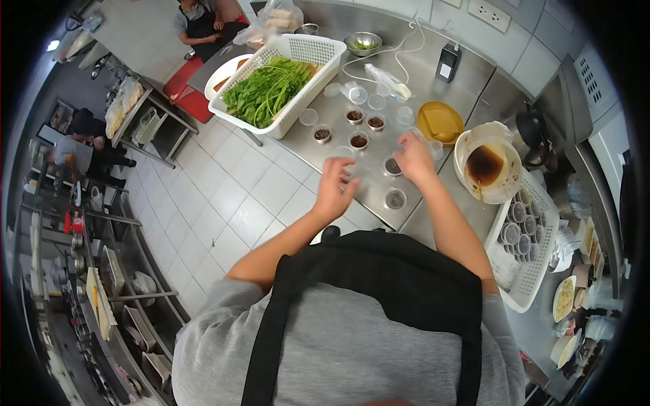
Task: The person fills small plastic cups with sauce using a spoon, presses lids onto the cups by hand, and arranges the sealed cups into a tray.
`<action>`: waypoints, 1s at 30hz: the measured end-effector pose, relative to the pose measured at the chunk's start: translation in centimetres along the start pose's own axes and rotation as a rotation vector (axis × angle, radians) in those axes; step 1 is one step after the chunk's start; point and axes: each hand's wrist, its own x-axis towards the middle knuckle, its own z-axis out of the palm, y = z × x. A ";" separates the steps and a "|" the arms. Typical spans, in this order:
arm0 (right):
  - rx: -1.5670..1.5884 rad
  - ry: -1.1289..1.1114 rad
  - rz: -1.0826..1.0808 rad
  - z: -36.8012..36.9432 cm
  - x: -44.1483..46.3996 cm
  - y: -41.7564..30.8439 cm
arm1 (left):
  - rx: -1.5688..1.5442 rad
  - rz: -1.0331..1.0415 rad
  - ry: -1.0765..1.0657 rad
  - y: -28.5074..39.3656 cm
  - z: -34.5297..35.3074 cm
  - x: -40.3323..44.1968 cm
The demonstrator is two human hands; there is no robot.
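My left hand (335, 188) is above the front edge of the steel counter, fingers bent but apart, with nothing visible in it. Just beyond its fingertips is a clear plastic cup or lid (343, 153). My right hand (414, 155) is over the counter with its fingers drawn together beside clear lids (435, 145); what they hold, if anything, is hidden. Partly under that hand is a small cup of dark sauce (393, 166). A capped-looking cup (395, 198) stands nearer me. Several open cups of dark sauce, one of them here (358, 141), stand between and beyond my hands.
A white basket of leafy greens (276, 122) stands at the left. On the right are a yellow lid (440, 124), a tub of brown sauce (497, 189) and a white basket (518, 298) of lidded cups. A plastic bag (386, 80) and black device (447, 63) lie behind. Other people are farther off.
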 end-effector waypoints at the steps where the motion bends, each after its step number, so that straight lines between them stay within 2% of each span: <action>1: -0.038 -0.029 -0.091 0.4 0.2 -0.4 | 0.055 -0.069 0.035 -1.3 -0.9 -0.8; 2: -0.076 -0.054 -0.197 1.0 0.9 -0.9 | 0.112 -0.131 0.083 -3.1 -1.6 -1.3; 5: -0.154 -0.100 -0.487 4.1 4.3 -2.6 | 0.177 -0.115 0.072 -8.6 -2.2 -0.5; 6: -0.200 -0.165 -0.501 4.9 5.1 -3.1 | 0.025 -0.177 0.106 -9.6 -2.0 0.0; 7: -0.255 -0.228 -0.512 5.3 5.6 -3.9 | 0.045 -0.251 0.080 -9.9 -2.3 0.6; 9: -0.351 -0.209 -0.539 5.0 5.1 -5.5 | -0.007 -0.306 0.004 -9.5 -3.0 1.7; 11: -0.348 -0.197 -0.544 5.1 4.9 -6.0 | -0.110 -0.296 -0.035 -9.9 -3.0 2.3; 13: -0.375 -0.257 -0.471 4.5 4.7 -7.0 | -0.282 -0.373 -0.049 -9.9 -2.8 2.9; 16: -0.428 -0.279 -0.397 4.3 4.1 -7.7 | -0.348 -0.393 -0.057 -9.4 -2.6 4.0; 19: -0.403 -0.239 -0.377 4.7 3.4 -6.9 | -0.372 -0.274 -0.007 -9.6 -1.5 5.0; 24: -0.215 -0.208 -0.283 5.4 2.8 -6.3 | -0.130 -0.200 -0.037 -9.1 -0.2 6.4; 27: -0.132 -0.110 -0.391 6.3 3.1 -4.2 | -0.089 -0.235 -0.069 -9.0 0.2 6.9; 30: 0.097 -0.187 -0.330 6.3 4.2 -2.8 | -0.058 -0.238 -0.118 -9.0 0.3 7.8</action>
